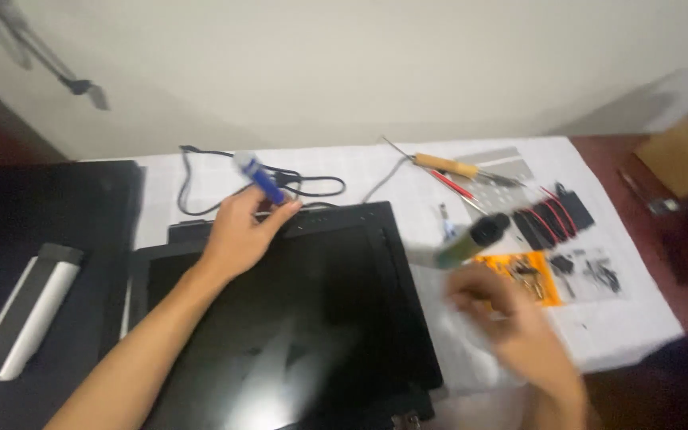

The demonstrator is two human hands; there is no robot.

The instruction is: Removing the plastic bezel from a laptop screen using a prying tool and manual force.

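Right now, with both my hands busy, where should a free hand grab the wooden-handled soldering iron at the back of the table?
Probably by the wooden handle of the soldering iron, coming from above, away from the metal tip end. It lies flat on the white cloth, handle exposed; the left hand and right hand are well clear.

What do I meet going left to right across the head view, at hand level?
White-and-black bar → left hand holding a blue-handled tool → black panel → right hand → orange circuit board → bag of small black parts.
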